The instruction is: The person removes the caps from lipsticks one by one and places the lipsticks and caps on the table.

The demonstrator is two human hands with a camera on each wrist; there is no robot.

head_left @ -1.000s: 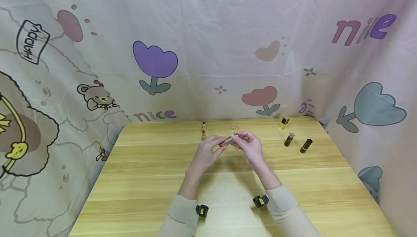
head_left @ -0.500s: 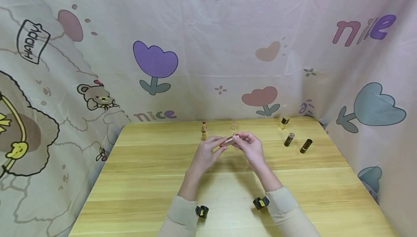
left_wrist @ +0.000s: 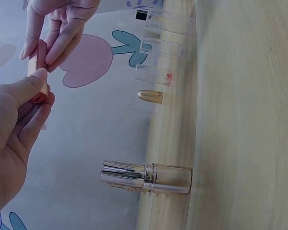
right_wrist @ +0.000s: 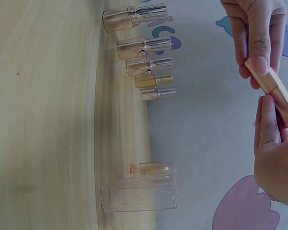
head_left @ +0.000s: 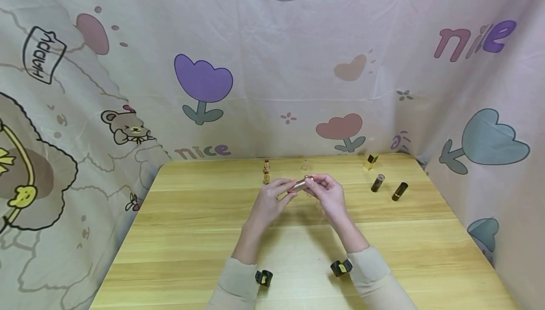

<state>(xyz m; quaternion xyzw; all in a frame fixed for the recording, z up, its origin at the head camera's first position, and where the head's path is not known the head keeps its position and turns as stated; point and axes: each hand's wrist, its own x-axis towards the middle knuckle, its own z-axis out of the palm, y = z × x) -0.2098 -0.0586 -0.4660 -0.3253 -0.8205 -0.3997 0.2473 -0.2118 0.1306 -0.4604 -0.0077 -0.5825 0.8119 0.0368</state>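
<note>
A rose-gold lipstick tube (head_left: 300, 185) is held above the middle of the table, slanting up to the right between both hands. My left hand (head_left: 268, 199) pinches its lower left end between thumb and fingers. At the other end, my right hand (head_left: 331, 198) grips it the same way. A seam crosses the closed lipstick tube (right_wrist: 269, 81) in the right wrist view. Its end near my left thumb looks shiny red in the left wrist view.
Uncapped lipsticks (head_left: 266, 177) stand in a row behind my left hand. Clear caps (left_wrist: 159, 47) and a gold bullet-shaped piece (left_wrist: 150, 96) stand further right. A gold bottle-like tube with black top (head_left: 371, 161) and dark tubes (head_left: 399, 191) stand at the right.
Both hands stay almost in place with the lipstick tube between them. Its visible side has turned from darker to brighter and shinier.
</note>
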